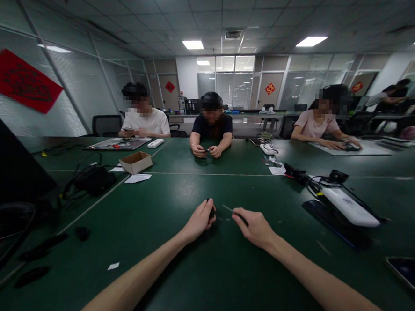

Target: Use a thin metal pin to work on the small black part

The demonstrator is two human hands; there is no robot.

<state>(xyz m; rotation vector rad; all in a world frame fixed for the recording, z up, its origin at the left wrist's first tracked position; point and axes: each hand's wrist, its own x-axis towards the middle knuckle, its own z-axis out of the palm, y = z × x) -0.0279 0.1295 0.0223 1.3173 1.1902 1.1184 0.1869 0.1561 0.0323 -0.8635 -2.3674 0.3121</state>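
Note:
My left hand (200, 218) rests on the green table (186, 276), its fingers closed round a small black object (211, 213) that I cannot name. Close to its right, my right hand (254, 226) pinches a thin dark tool (240, 217) with a fine metal tip (227, 208) pointing left toward the black object. Both forearms stretch forward from the bottom of the view.
A cardboard box (136, 162) and paper slips lie at the left. A black pouch with cables (93, 179) sits further left. A white power strip (350, 207), a dark tablet (333, 224) and a phone (406, 273) lie at the right. Three people sit across the table.

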